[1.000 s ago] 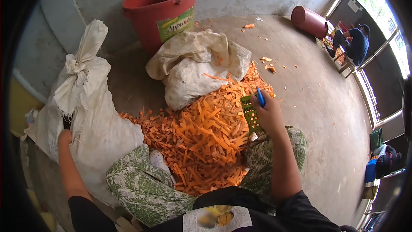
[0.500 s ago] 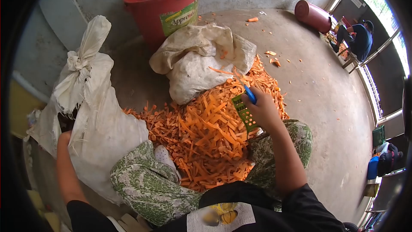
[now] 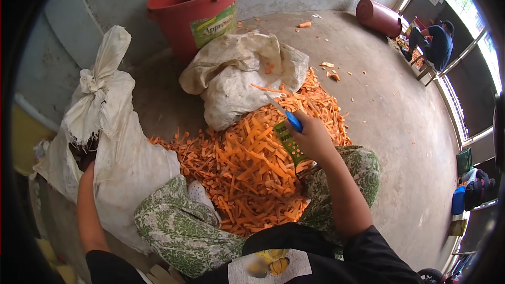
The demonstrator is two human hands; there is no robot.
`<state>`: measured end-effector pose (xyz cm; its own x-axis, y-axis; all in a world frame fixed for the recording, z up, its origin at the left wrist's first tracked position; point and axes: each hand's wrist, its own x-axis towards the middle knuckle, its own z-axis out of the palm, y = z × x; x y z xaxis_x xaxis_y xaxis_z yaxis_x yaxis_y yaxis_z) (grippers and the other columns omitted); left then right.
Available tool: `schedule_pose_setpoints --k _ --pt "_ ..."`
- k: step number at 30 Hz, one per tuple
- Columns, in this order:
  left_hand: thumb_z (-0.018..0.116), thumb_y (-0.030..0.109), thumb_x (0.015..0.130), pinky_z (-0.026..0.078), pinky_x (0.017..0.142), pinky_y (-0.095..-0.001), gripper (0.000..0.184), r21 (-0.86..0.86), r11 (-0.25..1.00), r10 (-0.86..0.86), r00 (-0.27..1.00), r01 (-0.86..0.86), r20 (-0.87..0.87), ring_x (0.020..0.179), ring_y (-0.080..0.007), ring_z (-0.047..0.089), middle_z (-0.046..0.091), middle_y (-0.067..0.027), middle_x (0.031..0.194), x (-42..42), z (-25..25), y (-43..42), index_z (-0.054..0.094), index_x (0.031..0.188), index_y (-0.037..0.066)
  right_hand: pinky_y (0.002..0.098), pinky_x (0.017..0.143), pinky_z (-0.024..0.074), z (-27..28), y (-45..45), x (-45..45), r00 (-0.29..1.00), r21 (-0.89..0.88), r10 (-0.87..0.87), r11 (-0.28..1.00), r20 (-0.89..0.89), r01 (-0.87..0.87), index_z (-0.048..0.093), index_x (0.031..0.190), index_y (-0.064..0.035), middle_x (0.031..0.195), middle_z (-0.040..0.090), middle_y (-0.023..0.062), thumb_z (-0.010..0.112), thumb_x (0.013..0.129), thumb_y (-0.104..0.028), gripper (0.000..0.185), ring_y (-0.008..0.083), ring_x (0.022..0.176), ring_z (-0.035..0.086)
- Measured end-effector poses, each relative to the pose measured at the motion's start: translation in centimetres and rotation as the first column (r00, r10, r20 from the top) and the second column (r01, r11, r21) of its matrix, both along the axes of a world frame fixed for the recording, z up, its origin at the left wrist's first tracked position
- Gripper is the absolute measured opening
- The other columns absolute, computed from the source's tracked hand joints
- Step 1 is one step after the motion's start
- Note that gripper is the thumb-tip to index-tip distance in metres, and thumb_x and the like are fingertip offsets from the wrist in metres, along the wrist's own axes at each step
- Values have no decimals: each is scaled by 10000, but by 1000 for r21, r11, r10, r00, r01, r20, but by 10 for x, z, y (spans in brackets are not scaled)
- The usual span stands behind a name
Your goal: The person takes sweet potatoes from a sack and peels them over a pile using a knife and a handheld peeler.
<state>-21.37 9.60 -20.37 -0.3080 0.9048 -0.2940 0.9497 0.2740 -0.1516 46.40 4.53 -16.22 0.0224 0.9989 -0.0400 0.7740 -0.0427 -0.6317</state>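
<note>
My right hand [image 3: 311, 135] is closed around a blue-handled knife [image 3: 293, 121], its blade pointing up and left, and a green perforated tool [image 3: 289, 142]. Both are above a heap of orange peelings [image 3: 252, 163] between my legs. At the left stands a tied white sack [image 3: 126, 137] with an opening in its side. My left forearm reaches into that opening, and the hand is hidden inside. An empty-looking, crumpled white sack [image 3: 231, 87] lies behind the heap.
A red bucket [image 3: 184, 23] stands by the wall behind the crumpled sack. Peel scraps [image 3: 332, 75] are scattered on the concrete floor [image 3: 400, 142]. At the far right, a person [image 3: 440, 44] sits beside a tipped red barrel [image 3: 379, 18]. A blue container [image 3: 458, 200] is at the right edge.
My left hand has gone deeper into the tied sack, out of sight. My right hand has moved left over the heap, and the knife blade has tilted left and now shows.
</note>
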Motion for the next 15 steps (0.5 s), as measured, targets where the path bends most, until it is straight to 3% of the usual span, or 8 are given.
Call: schedule_pose_setpoints --k 10,15 --pt "485 111 787 421 700 -344 268 -7 1000 -20 999 20 -35 756 -292 546 592 -215 878 -14 18 -7 574 988 -42 449 583 407 1 -2 4 999 -23 11 1000 41 -10 497 837 -54 651 558 177 549 827 -282 235 361 648 556" --pt "493 109 784 421 696 -340 265 43 998 -44 997 47 -58 752 -283 544 593 -209 870 -27 53 -12 574 989 -38 449 588 409 -1 -3 6 1000 5 7 1000 23 -8 501 843 -57 655 560 172 548 826 -277 226 358 654 558"
